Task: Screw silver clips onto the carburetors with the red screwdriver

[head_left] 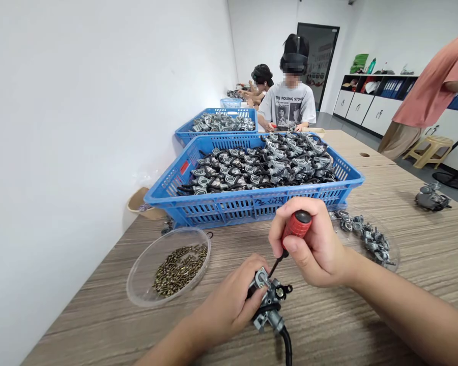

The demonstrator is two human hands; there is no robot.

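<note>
My left hand [234, 297] grips a grey metal carburetor [269, 305] and presses it to the table; a black hose [286, 343] runs from its lower end. In my right hand [315, 244] is a screwdriver [296, 229] with a red handle and a black end cap. Its shaft slants down to the left, and the tip meets the carburetor beside my left fingers. What exactly the tip touches is hidden. A clear round lid [137, 284] with many small brass-coloured screws [181, 269] lies left of my hands.
A blue crate [229, 208] of carburetors stands ahead, a second blue crate [187, 133] behind it. Small metal parts [374, 241] sit in a clear dish on the right, near a lone carburetor [431, 197]. A wall borders the left; co-workers [290, 101] sit beyond.
</note>
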